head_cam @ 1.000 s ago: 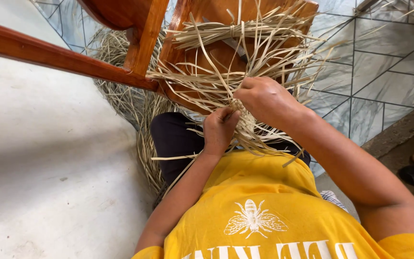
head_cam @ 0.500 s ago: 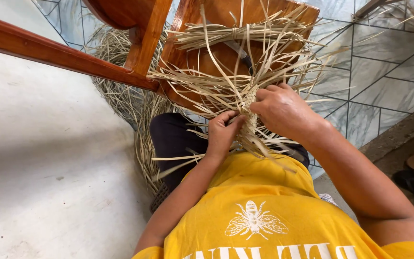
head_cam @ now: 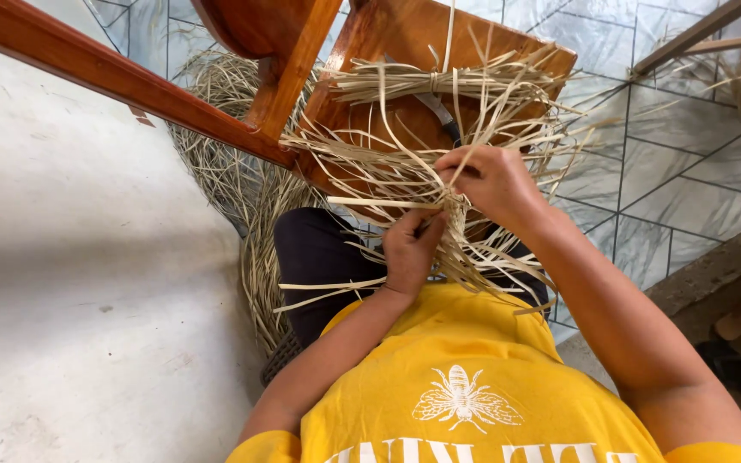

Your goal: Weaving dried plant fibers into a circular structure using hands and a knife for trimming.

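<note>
Straw strips (head_cam: 405, 176) fan out from the middle of the frame, where both hands meet on a narrow braid (head_cam: 454, 206) of pale fibre held above the person's lap. The left hand (head_cam: 411, 249), just below centre, is closed with its fingers pinching the braid's lower part and a few loose strands; the right hand (head_cam: 492, 180), slightly higher and to the right, is curled over the top of the braid, fingertips pressed onto a strand. With so many stiff ends splaying outward, a strand could slip from either pinch and let the plait loosen, or a dry strip could crack where it is bent sharply. A knife (head_cam: 433, 107) appears to lie on the wooden chair seat (head_cam: 405, 43) at upper centre, half buried under a tied bundle of straw (head_cam: 439, 81); a hand groping there for fresh strips could meet the blade. No container shows; spare material lies loose in a heap of straw (head_cam: 233, 163) on the floor at upper left.
</note>
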